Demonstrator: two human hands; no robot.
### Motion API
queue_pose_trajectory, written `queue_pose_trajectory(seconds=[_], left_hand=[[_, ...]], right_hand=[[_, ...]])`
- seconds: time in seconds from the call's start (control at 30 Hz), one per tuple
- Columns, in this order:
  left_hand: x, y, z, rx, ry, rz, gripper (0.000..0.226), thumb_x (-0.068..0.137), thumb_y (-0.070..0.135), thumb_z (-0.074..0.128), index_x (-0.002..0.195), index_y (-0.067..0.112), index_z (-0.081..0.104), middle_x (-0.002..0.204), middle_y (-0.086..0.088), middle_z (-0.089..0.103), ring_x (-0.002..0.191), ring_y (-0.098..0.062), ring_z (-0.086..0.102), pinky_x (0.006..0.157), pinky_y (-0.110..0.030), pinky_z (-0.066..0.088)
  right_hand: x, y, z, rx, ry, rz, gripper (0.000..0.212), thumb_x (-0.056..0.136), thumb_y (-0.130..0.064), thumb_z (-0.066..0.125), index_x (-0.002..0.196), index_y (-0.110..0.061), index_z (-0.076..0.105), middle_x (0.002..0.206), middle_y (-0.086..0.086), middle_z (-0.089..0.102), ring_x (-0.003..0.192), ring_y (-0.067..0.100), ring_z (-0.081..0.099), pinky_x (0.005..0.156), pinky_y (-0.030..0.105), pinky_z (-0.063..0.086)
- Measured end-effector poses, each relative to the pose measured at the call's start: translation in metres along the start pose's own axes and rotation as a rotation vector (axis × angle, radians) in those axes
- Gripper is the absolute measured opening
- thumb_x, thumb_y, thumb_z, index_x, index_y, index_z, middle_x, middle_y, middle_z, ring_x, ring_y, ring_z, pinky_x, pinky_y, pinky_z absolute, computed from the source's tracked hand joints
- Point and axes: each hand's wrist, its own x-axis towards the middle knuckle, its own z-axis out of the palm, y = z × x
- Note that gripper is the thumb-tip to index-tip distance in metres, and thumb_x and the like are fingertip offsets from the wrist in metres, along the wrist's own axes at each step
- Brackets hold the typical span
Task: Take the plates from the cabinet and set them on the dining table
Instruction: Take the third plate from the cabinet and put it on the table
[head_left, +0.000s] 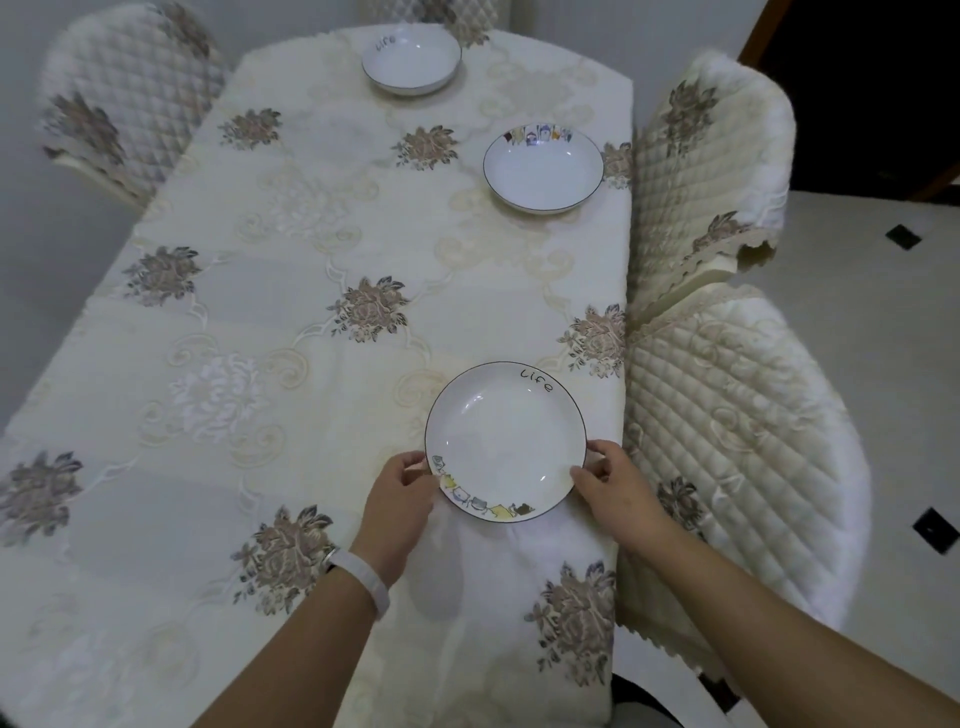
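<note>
Left hand (402, 488) and right hand (605, 475) pinch opposite rims of round white ceramic plate (506, 441) near right edge of floral cream tablecloth (291, 291). Risk: snagged cloth drags plate off edge.

Head view — high, close, looking down the dining table (311, 312).

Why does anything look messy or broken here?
Nothing looks broken or spilled. Three plates sit upright on the table: far, middle, and near, which the left hand and right hand hold by its rim.
</note>
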Motion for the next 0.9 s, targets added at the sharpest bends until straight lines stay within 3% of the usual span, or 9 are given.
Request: queue_pose_trajectory(seconds=[0.1, 0.27, 0.37, 0.5, 0.73, 0.9], left_hand=[[-0.013, -0.001, -0.014, 0.135, 0.020, 0.145, 0.027, 0.091, 0.012, 0.060, 0.116, 0.022, 0.057, 0.105, 0.001, 0.063, 0.085, -0.012, 0.060, 0.071, -0.026, 0.048], [-0.034, -0.008, -0.033, 0.442, 0.006, 0.497, 0.034, 0.090, 0.018, 0.062, 0.124, 0.016, 0.058, 0.115, 0.005, 0.055, 0.109, -0.015, 0.054, 0.094, -0.032, 0.043], [-0.053, -0.007, -0.039, 0.601, -0.014, 0.726, 0.044, 0.084, 0.039, 0.052, 0.121, 0.017, 0.061, 0.115, 0.009, 0.054, 0.108, -0.007, 0.050, 0.093, -0.022, 0.036], [-0.070, -0.008, -0.041, 0.730, -0.025, 0.961, 0.046, 0.084, 0.040, 0.050, 0.119, 0.012, 0.064, 0.121, -0.003, 0.061, 0.113, -0.019, 0.055, 0.096, -0.033, 0.045], [-0.095, -0.004, -0.025, 0.851, -0.097, 1.270, 0.038, 0.089, 0.031, 0.050, 0.118, 0.011, 0.065, 0.117, -0.011, 0.064, 0.108, -0.030, 0.061, 0.085, -0.046, 0.052], [-0.116, -0.005, -0.006, 0.949, -0.191, 1.361, 0.041, 0.090, 0.036, 0.050, 0.122, 0.014, 0.063, 0.118, -0.009, 0.064, 0.111, -0.031, 0.059, 0.087, -0.047, 0.051]], right_hand=[[-0.020, -0.006, -0.011, -0.139, 0.045, -0.103, 0.038, 0.096, -0.031, 0.056, 0.132, -0.021, 0.051, 0.095, -0.009, 0.060, 0.084, 0.012, 0.059, 0.077, 0.034, 0.048], [-0.055, -0.017, -0.024, -0.414, 0.128, -0.331, 0.043, 0.097, -0.035, 0.053, 0.136, -0.018, 0.053, 0.128, -0.002, 0.059, 0.108, 0.021, 0.057, 0.090, 0.030, 0.040], [-0.078, -0.023, -0.026, -0.550, 0.166, -0.443, 0.044, 0.097, -0.040, 0.049, 0.133, -0.016, 0.057, 0.128, 0.000, 0.061, 0.118, 0.021, 0.052, 0.095, 0.031, 0.038], [-0.111, -0.024, -0.026, -0.665, 0.262, -0.579, 0.049, 0.091, -0.045, 0.042, 0.121, -0.013, 0.064, 0.116, 0.003, 0.067, 0.106, 0.025, 0.061, 0.085, 0.037, 0.049], [-0.159, -0.012, -0.034, -0.827, 0.396, -0.507, 0.044, 0.091, -0.045, 0.043, 0.115, -0.017, 0.067, 0.114, 0.002, 0.067, 0.104, 0.027, 0.061, 0.084, 0.042, 0.052], [-0.195, 0.009, -0.043, -0.821, 0.459, -0.420, 0.043, 0.090, -0.046, 0.044, 0.115, -0.019, 0.066, 0.117, 0.002, 0.066, 0.106, 0.027, 0.060, 0.084, 0.041, 0.051]])
